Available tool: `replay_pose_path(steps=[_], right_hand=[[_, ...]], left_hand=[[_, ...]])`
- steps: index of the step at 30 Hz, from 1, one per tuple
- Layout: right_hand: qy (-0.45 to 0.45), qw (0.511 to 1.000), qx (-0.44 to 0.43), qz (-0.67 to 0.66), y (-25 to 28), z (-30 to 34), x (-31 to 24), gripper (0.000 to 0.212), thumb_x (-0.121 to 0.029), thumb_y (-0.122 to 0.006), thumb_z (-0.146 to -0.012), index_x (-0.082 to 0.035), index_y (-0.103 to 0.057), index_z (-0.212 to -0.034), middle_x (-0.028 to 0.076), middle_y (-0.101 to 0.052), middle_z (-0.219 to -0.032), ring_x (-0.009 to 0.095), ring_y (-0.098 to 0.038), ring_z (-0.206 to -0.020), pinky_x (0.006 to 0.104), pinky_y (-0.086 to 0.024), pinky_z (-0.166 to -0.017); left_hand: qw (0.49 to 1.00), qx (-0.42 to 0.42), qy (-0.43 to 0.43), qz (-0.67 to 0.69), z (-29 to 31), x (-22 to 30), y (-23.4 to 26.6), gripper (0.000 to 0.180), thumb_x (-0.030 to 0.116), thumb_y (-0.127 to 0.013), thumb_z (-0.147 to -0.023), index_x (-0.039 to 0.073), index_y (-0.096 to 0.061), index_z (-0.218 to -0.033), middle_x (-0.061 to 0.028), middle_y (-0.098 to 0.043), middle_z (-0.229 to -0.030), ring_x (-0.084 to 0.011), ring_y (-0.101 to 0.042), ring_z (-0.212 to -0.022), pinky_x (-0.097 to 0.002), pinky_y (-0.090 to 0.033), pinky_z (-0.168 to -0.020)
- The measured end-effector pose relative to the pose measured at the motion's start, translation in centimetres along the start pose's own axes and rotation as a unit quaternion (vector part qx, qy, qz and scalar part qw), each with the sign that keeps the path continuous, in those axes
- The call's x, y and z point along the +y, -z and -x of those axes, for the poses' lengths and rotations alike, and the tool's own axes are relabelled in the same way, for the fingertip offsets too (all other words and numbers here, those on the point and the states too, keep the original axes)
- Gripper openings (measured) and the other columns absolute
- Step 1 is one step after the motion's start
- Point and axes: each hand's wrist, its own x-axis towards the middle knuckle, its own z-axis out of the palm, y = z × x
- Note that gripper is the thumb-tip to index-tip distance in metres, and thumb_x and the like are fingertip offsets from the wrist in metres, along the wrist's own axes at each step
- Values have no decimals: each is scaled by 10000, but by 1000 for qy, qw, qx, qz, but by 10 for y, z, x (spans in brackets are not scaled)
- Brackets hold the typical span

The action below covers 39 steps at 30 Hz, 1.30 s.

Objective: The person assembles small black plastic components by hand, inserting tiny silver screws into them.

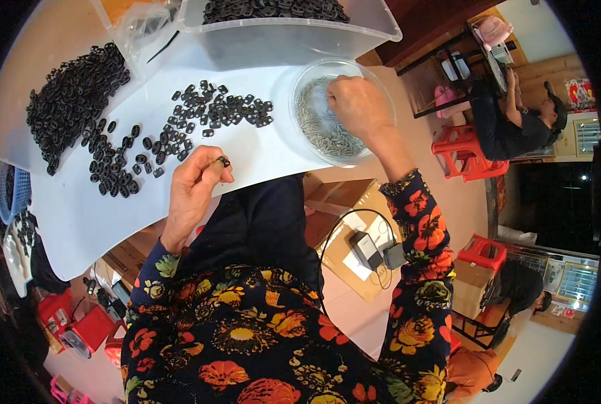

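My left hand (192, 180) is closed in a pinch near the table's front edge. Between its thumb and fingertips is a small black plastic part (223, 161), mostly covered by the fingers. My right hand (362, 108) reaches into a round clear tub (299, 75) at the right end of the table. Small silvery metal pieces (320, 138), which look like screws or pins, fill the tub. The right fingers are curled together among them, and whatever they grip is hidden. A loose spread of black plastic parts (216, 111) lies between my hands, farther back.
Oval black parts (112, 165) lie left on the white table (71, 222), before a large heap (75, 101). A clear bin (287, 47) of black parts stands at the back. Cardboard boxes (354, 256) are below right. Another person (509, 128) sits far right near red stools (465, 151).
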Motion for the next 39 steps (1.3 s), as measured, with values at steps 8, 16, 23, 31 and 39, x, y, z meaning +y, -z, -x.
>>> replay_pose_path(steps=[8, 16, 23, 31, 39], right_hand=[[-145, 970, 57, -185, 28, 3, -18, 64, -31, -642, -696, 4, -637, -749, 141, -628, -660, 221, -623, -620, 316, -496, -582], [-146, 807, 0, -572, 19, 23, -122, 146, 1, -643, -788, -1, -671, -932, -38, -603, -727, 29, -524, -664, 193, -448, -636], [-182, 711, -16, -679, -29, 30, -152, 77, 17, -646, -824, 5, -660, -899, -2, -636, -766, 65, -576, -680, 215, -483, -656], [-147, 690, 0, -708, -39, 19, -155, 98, -4, -653, -838, -14, -646, -935, 6, -631, -873, 74, -585, -774, 222, -493, -716], [-138, 702, -1, -699, -36, 19, -158, 126, 10, -652, -834, -31, -624, -950, -19, -610, -852, 50, -563, -771, 209, -485, -703]], left_hand=[[1000, 6, 2, 20, -2, 2, 0, 108, 22, -469, -908, -22, -551, -963, -48, -597, -801, -98, -574, -740, -241, -469, -699], [995, 10, -2, 103, -6, -11, 9, 119, 45, -483, -906, -11, -553, -984, -63, -616, -785, -119, -600, -740, -256, -486, -682], [992, 6, 1, 127, -2, -10, 12, 81, 52, -492, -908, 12, -552, -944, -60, -624, -792, -115, -606, -739, -253, -480, -658], [991, 14, 4, 135, -1, -11, 10, 50, 57, -503, -895, 30, -542, -882, -22, -598, -742, -81, -581, -710, -230, -455, -643], [994, 15, 8, 106, -1, -8, 7, 45, 36, -494, -886, 37, -531, -860, -8, -594, -733, -65, -564, -687, -217, -443, -627]])
